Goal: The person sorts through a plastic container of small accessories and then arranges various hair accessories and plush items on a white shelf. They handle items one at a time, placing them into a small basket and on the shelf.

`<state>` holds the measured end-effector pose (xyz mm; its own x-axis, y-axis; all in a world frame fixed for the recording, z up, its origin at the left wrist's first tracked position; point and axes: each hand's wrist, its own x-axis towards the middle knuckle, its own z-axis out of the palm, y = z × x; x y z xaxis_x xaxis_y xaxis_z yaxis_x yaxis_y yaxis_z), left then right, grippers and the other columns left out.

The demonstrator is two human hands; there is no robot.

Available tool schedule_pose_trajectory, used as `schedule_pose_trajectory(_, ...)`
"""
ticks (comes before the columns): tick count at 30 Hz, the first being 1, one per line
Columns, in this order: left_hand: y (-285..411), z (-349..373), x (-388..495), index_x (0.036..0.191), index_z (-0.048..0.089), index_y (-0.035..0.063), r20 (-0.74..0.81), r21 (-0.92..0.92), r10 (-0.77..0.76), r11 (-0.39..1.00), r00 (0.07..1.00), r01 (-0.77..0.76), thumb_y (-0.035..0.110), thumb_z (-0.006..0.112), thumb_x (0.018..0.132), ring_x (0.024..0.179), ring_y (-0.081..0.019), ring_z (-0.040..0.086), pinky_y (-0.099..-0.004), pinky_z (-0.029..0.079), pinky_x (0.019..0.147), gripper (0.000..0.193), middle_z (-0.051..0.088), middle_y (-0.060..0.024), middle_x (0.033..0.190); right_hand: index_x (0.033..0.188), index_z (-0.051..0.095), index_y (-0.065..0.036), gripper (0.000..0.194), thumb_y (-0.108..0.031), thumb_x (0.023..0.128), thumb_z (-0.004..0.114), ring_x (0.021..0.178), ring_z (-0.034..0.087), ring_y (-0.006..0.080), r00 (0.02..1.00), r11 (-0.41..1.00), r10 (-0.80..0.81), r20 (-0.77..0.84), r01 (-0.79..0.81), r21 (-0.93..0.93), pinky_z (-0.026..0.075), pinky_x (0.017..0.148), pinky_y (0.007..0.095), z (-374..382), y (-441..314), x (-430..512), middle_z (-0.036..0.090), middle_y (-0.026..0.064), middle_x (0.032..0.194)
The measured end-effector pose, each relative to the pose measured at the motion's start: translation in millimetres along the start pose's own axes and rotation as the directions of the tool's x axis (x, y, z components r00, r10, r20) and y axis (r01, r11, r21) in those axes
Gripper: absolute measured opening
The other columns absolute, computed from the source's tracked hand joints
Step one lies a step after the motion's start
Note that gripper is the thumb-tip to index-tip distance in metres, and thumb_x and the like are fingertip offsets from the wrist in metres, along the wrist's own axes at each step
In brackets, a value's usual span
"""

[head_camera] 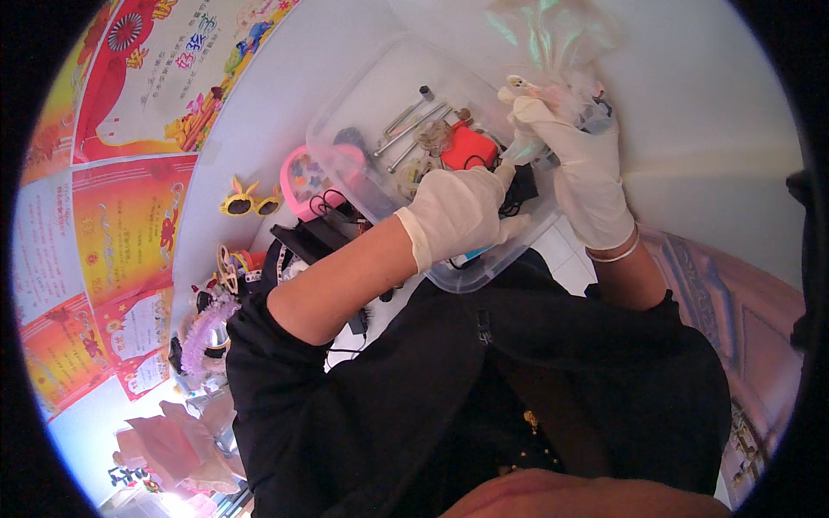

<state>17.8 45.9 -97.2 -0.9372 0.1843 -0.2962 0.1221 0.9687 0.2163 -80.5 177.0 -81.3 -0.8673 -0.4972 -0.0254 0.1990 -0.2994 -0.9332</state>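
Observation:
A clear plastic storage box (466,281) stands in front of me with small things inside. My right hand (576,162), in a pale glove, is raised over its right side and grips a gauzy iridescent bundle (557,39) with a small white figure on it. The bundle's lower end hangs near my left fingertips. My left hand (456,207), also gloved, reaches over the box beside a black box-shaped object (524,186). Its thumb and forefinger are apart around dark cord; whether they pinch anything is hidden. A red case (467,147) lies just beyond it.
Metal rods with socket ends (414,129) lie in the box's far part. On the left are a pink heart-shaped case (301,181), yellow rabbit-eared sunglasses (239,202), a lilac fluffy band (207,330) and cords. Certificates (129,213) cover the left wall. A carved panel (719,304) stands right.

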Motion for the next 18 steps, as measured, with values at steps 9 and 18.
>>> schedule_pose_trajectory(9, 9, -9, 7, 0.117, 0.060, -0.0023, 0.074, -0.026, -0.060, 0.998, 0.995, 0.062, 0.045, 0.064, 0.086, 0.071, -0.0308, 0.071, -0.0443, 0.053, 0.059, 0.057, 0.071, -0.0133, 0.077, 0.114, 0.069, -0.001, 0.029, -0.005, 0.086, 0.076, 0.095, 0.067, 0.0118, 1.000, 0.999, -0.006, -0.023, 0.007, 0.033, 0.054, 0.085, 0.0266, -2, 6, 0, 0.071, 0.0045, 0.106)
schedule_pose_trajectory(18, 11, 2, 13, 0.117, 0.056, -0.0011, -0.012, 0.026, -0.027, 0.999, 1.000, 0.027, 0.045, 0.065, 0.086, 0.064, -0.0344, 0.068, -0.0460, 0.051, 0.055, 0.057, 0.066, -0.0156, 0.070, 0.113, 0.069, -0.001, 0.027, -0.007, 0.087, 0.075, 0.094, 0.067, 0.0124, 0.999, 0.999, 0.000, -0.047, 0.002, 0.048, 0.053, 0.087, 0.0275, 1, 5, -2, 0.071, 0.0048, 0.105)
